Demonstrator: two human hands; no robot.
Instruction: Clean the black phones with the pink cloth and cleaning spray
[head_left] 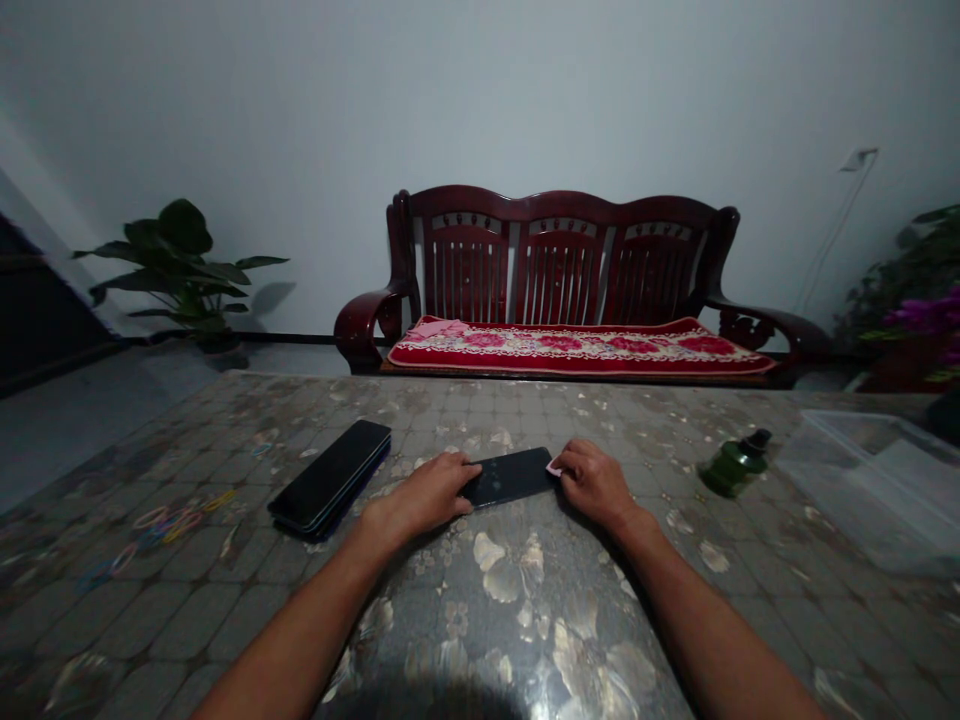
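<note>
A dark smartphone (513, 477) lies flat on the patterned table cover, with some faint spots on its surface. My left hand (436, 490) grips its left end, thumb and fingers at the edges. At the right end, my right hand (594, 482) is closed on a small pink piece (553, 467), mostly hidden by the fingers; its kind does not show clearly. To the left of my left hand lies a stack of dark phones (334, 478).
Coloured rubber bands (176, 522) lie scattered at the left. On the right stand a green bottle (736, 463) with a black top and a clear plastic box (862, 490). Beyond the table (450, 400) is a wooden bench (562, 260) with a red floral cover.
</note>
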